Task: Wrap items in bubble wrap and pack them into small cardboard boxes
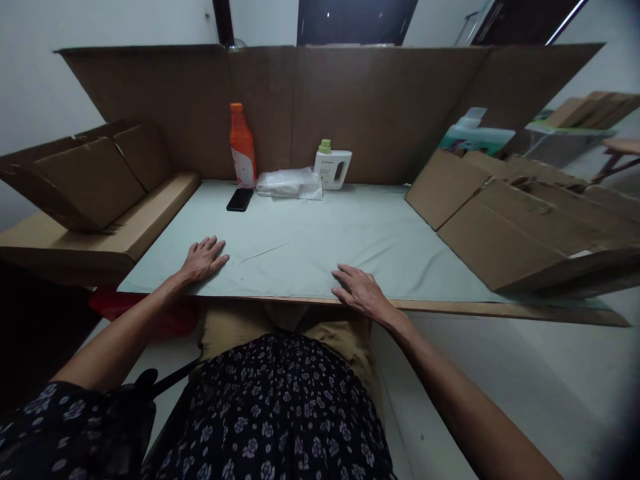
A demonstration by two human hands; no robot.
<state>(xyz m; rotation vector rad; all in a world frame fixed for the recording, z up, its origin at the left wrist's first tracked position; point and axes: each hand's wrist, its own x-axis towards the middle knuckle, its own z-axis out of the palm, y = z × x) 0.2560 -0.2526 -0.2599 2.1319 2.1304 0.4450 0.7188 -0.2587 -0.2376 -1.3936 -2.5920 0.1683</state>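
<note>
My left hand (204,260) lies flat on the pale green cloth (300,247) that covers the table, its fingers spread and holding nothing. Near the table's front edge, my right hand (359,288) rests palm down on the same cloth, fingers apart. Beyond my left hand a black smartphone (240,200) lies flat. Behind it stands an orange bottle (243,147) with a white label. A clear plastic bag (290,182) lies beside that bottle, next to a white jug (333,168) with a green cap. Neither hand touches any of these.
Tall cardboard (375,107) walls off the table's back. On the left, an open carton (95,177) sits on a flat cardboard box (160,207). Open cardboard boxes (505,227) stand at the right, with a teal bottle (477,139) behind them. Something red (170,320) shows below the table.
</note>
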